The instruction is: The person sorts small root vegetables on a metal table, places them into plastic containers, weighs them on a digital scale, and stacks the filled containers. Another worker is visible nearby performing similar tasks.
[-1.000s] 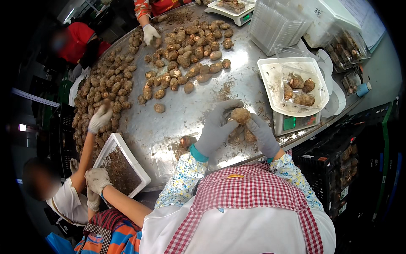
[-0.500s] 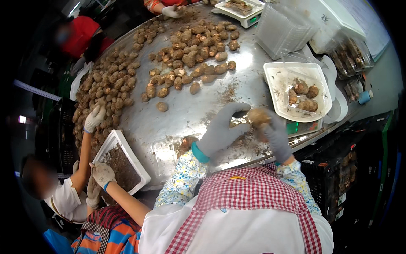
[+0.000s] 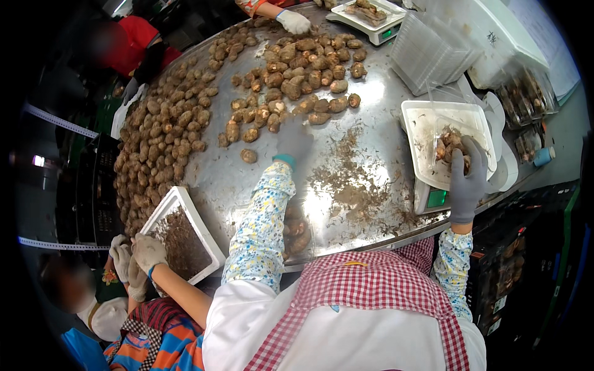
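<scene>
My gloved right hand (image 3: 468,185) is over a clear plastic box (image 3: 479,131), its fingers bent round a brown taro at the box's near side. Other small taros (image 3: 447,143) lie inside. That box sits in a white tray (image 3: 416,116) on a scale (image 3: 422,199) with a green display. My left hand (image 3: 297,141), in a grey glove and smeared by motion, reaches to the near edge of a loose group of taros (image 3: 303,74); its fingers cannot be made out. Beside my left forearm, a second clear box holding taros (image 3: 298,234) is partly hidden.
A large taro heap (image 3: 164,133) covers the table's left side. Dirt (image 3: 352,179) lies scattered mid-table. Co-workers' gloved hands (image 3: 148,250) are at a white foam box (image 3: 213,256) and at the far edge (image 3: 293,22). Stacked clear boxes (image 3: 427,49) stand far right.
My right hand has moved right and up to the box in the tray, bringing a taro. My left hand has reached forward and left to the loose taros. A co-worker's hand has left the heap.
</scene>
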A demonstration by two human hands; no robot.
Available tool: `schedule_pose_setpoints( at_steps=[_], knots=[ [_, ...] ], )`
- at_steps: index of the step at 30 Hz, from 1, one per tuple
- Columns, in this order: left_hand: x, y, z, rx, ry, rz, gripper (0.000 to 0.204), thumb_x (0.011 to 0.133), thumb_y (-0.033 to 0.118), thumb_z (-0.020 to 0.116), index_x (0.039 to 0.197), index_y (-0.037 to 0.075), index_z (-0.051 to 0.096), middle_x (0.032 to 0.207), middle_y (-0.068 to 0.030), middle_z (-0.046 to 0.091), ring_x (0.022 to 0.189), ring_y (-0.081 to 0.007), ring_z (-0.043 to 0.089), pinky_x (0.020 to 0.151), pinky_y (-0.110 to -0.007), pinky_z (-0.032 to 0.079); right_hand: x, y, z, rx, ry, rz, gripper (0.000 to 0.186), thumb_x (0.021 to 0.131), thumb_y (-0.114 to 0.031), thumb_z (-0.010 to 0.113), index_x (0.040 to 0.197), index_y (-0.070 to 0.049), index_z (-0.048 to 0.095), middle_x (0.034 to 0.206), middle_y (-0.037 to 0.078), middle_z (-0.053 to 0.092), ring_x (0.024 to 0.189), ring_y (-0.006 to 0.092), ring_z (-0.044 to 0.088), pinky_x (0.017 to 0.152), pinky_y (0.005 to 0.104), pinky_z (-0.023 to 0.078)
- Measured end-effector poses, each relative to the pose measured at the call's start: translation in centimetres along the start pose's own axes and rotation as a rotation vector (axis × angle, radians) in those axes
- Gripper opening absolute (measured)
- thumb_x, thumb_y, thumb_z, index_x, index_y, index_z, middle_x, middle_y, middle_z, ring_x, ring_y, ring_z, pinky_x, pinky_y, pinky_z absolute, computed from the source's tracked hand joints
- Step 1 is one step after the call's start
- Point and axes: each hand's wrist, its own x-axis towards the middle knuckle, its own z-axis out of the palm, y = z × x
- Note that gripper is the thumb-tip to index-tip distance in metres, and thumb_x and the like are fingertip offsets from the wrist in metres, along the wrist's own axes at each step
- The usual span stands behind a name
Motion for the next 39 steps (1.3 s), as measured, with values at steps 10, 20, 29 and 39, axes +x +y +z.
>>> schedule_pose_setpoints(
  at_steps=[10, 20, 29, 39],
  knots=[
    [3.3, 5.1, 0.1, 0.111, -0.157, -0.139, 0.048, 0.089, 0.037, 0.065, 0.125, 0.007, 0.055, 0.132, -0.021, 0.046, 0.107, -0.0416, 0.059, 0.09, -0.047, 0.051, -0.9, -4.6, 1.1, 0.343, -0.164, -0.095, 0.023, 0.087, 0.0, 0.064, 0.11, 0.0, 0.067, 0.103, 0.014, 0.069, 0.097, 0.0264, 0.066, 0.086, 0.0338, 0.051],
    [-6.0, 10.5, -8.0, -1.093, -0.685, 0.355, 0.035, 0.104, 0.031, 0.047, 0.11, -0.001, 0.059, 0.101, -0.0098, 0.063, 0.089, -0.0135, 0.058, 0.073, -0.026, 0.049, -4.0, -6.0, 3.1, 0.721, -0.435, 0.4, 0.039, 0.094, -0.017, 0.064, 0.129, 0.0, 0.057, 0.114, 0.012, 0.066, 0.103, 0.0192, 0.063, 0.089, 0.0304, 0.051],
    [-7.4, 18.2, -8.9, -1.001, -0.948, 0.172, 0.041, 0.102, 0.036, 0.051, 0.118, 0.0, 0.061, 0.083, -0.0033, 0.06, 0.078, -0.0116, 0.058, 0.071, -0.028, 0.049, -3.6, -5.2, 1.1, 0.571, -0.238, 0.329, 0.047, 0.087, -0.015, 0.07, 0.131, -0.004, 0.057, 0.111, 0.013, 0.065, 0.107, 0.0233, 0.061, 0.096, 0.0348, 0.047],
    [-3.2, 31.3, -3.7, -0.519, -0.188, 0.484, 0.053, 0.093, 0.043, 0.059, 0.127, 0.003, 0.055, 0.123, -0.0242, 0.052, 0.112, -0.0395, 0.056, 0.097, -0.047, 0.045, 2.8, 4.2, -2.9, -0.365, -0.028, 0.268, 0.037, 0.085, -0.019, 0.068, 0.12, -0.009, 0.065, 0.122, 0.015, 0.062, 0.108, 0.033, 0.059, 0.093, 0.0437, 0.047]
  ],
)
